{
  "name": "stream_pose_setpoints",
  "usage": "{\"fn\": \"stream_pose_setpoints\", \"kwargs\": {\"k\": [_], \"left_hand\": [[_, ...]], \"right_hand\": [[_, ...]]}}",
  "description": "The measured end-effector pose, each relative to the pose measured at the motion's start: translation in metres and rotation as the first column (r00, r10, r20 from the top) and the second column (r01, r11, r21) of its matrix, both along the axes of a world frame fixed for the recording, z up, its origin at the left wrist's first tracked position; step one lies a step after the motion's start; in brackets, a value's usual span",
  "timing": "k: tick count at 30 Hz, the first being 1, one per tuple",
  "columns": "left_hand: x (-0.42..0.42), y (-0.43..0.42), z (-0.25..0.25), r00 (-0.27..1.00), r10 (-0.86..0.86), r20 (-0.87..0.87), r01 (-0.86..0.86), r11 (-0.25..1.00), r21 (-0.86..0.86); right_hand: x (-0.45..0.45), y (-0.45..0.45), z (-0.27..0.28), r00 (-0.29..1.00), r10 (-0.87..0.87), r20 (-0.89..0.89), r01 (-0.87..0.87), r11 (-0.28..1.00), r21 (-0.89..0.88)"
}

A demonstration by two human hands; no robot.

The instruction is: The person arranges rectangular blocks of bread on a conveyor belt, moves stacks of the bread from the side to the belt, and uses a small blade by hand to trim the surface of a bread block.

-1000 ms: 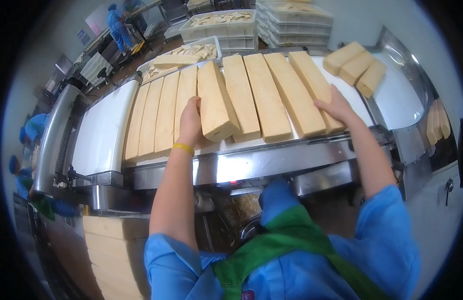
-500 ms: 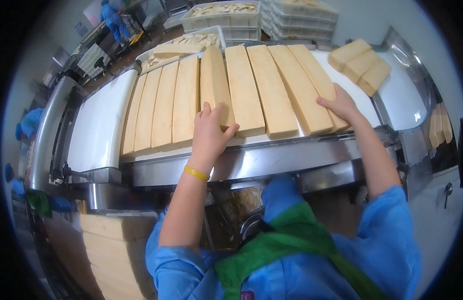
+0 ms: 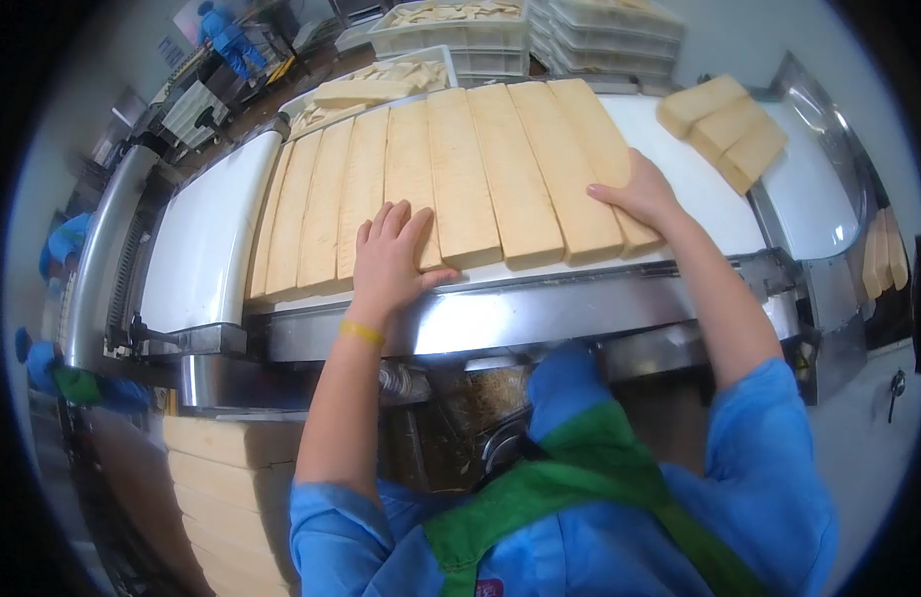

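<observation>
Several long pale yellow loaves (image 3: 464,169) lie side by side in a row across the white surface (image 3: 679,189) of a metal-edged machine. My left hand (image 3: 391,254) rests with spread fingers on the near end of a loaf in the middle of the row, its thumb pointing right. At the row's right end my right hand (image 3: 639,194) lies against the outermost loaf, thumb on top and apart from the fingers, which are partly hidden behind the loaf's side. The loaves touch or nearly touch each other.
Three shorter blocks (image 3: 724,129) sit at the back right. Bins of pale pieces (image 3: 381,85) and stacked crates (image 3: 610,40) stand behind the machine. More loaves are stacked (image 3: 216,488) at lower left. Co-workers in blue (image 3: 226,40) are at far left.
The tilted loaf near my left hand now lies flat in the row. My right hand and the right-hand loaves have shifted left, closing the gaps. My left hand has let go and spread its fingers.
</observation>
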State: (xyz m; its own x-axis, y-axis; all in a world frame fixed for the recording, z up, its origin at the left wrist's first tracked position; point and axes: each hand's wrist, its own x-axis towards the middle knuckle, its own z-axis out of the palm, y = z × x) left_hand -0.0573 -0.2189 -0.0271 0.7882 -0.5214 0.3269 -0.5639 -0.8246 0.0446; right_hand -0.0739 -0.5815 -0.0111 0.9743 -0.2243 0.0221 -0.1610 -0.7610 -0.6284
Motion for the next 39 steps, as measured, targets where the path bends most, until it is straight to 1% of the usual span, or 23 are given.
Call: {"fn": "stream_pose_setpoints", "kwargs": {"k": [1, 2, 4, 7, 8, 11, 12, 15, 16, 18, 19, 20, 22, 23, 26, 29, 32, 33, 35, 38, 39], "left_hand": [[0.001, -0.001, 0.001, 1.0, 0.003, -0.008, -0.003, 1.0, -0.002], [0.002, -0.003, 0.001, 1.0, 0.007, -0.015, -0.007, 1.0, -0.003], [0.005, -0.004, 0.002, 0.999, 0.025, -0.029, -0.025, 1.0, -0.004], [0.009, -0.002, -0.001, 0.997, 0.067, -0.048, -0.068, 0.997, -0.021], [0.01, -0.001, -0.003, 0.996, 0.069, -0.053, -0.071, 0.997, -0.03], [0.008, -0.017, 0.001, 0.997, 0.036, -0.064, -0.038, 0.999, -0.031], [0.003, -0.026, 0.005, 0.997, 0.017, -0.07, -0.019, 0.999, -0.028], [-0.009, -0.071, 0.011, 0.981, -0.184, 0.058, 0.189, 0.977, -0.101], [-0.007, -0.077, 0.007, 0.985, -0.165, 0.04, 0.169, 0.978, -0.123], [0.003, -0.086, -0.003, 0.992, -0.129, 0.006, 0.128, 0.979, -0.159], [0.002, -0.087, -0.002, 0.991, -0.136, -0.005, 0.134, 0.978, -0.158], [-0.001, -0.087, -0.003, 0.99, -0.143, -0.017, 0.139, 0.978, -0.158], [-0.013, -0.085, -0.006, 0.987, -0.154, -0.04, 0.145, 0.975, -0.168], [-0.023, -0.081, -0.009, 0.989, -0.145, -0.01, 0.141, 0.973, -0.183], [-0.042, -0.066, -0.019, 0.99, -0.125, 0.07, 0.136, 0.971, -0.198], [-0.043, -0.055, -0.033, 0.991, -0.095, 0.092, 0.111, 0.975, -0.193], [-0.043, -0.056, -0.033, 0.993, -0.079, 0.092, 0.097, 0.973, -0.21], [-0.043, -0.056, -0.034, 0.993, -0.077, 0.091, 0.095, 0.971, -0.217], [-0.042, -0.055, -0.034, 0.993, -0.073, 0.093, 0.093, 0.97, -0.224], [-0.041, -0.054, -0.035, 0.992, -0.06, 0.113, 0.086, 0.967, -0.239], [-0.041, -0.054, -0.037, 0.991, -0.051, 0.124, 0.081, 0.964, -0.251]], "right_hand": [[-0.003, -0.002, 0.002, 1.0, 0.028, -0.008, -0.028, 0.999, 0.041], [-0.008, -0.007, -0.001, 0.997, 0.071, 0.009, -0.07, 0.995, -0.075], [-0.022, -0.014, -0.013, 0.986, 0.162, 0.031, -0.145, 0.942, -0.303], [-0.057, 0.0, 0.004, 0.938, 0.342, -0.055, -0.329, 0.83, -0.451], [-0.052, -0.004, -0.012, 0.939, 0.329, 0.103, -0.249, 0.853, -0.458], [-0.029, -0.009, -0.02, 0.925, 0.361, 0.121, -0.294, 0.879, -0.377], [-0.027, -0.009, -0.021, 0.902, 0.393, 0.178, -0.303, 0.871, -0.386], [-0.028, -0.003, -0.019, 0.909, 0.373, 0.186, -0.278, 0.874, -0.398], [-0.028, -0.005, -0.022, 0.884, 0.395, 0.251, -0.258, 0.859, -0.443], [-0.007, -0.024, -0.026, 0.906, 0.319, 0.279, -0.267, 0.941, -0.209], [0.005, -0.033, -0.026, 0.918, 0.279, 0.283, -0.267, 0.96, -0.081], [0.018, -0.045, -0.022, 0.939, 0.183, 0.29, -0.163, 0.982, -0.091], [0.046, -0.074, -0.023, 0.975, 0.07, 0.213, -0.015, 0.968, -0.251], [0.059, -0.086, -0.022, 0.983, 0.009, 0.185, 0.054, 0.942, -0.332], [0.096, -0.113, -0.021, 0.984, -0.157, 0.081, 0.176, 0.827, -0.534], [0.119, -0.131, -0.034, 0.953, -0.184, 0.242, 0.3, 0.7, -0.648], [0.128, -0.14, -0.04, 0.975, -0.085, 0.205, 0.202, 0.723, -0.66], [0.129, -0.143, -0.039, 0.986, -0.098, 0.135, 0.163, 0.732, -0.662], [0.121, -0.137, -0.013, 0.993, -0.122, -0.004, 0.09, 0.751, -0.654], [0.082, -0.135, 0.003, 0.999, -0.042, 0.012, 0.041, 0.836, -0.547], [0.063, -0.133, 0.003, 0.998, -0.018, 0.056, 0.047, 0.823, -0.566]]}}
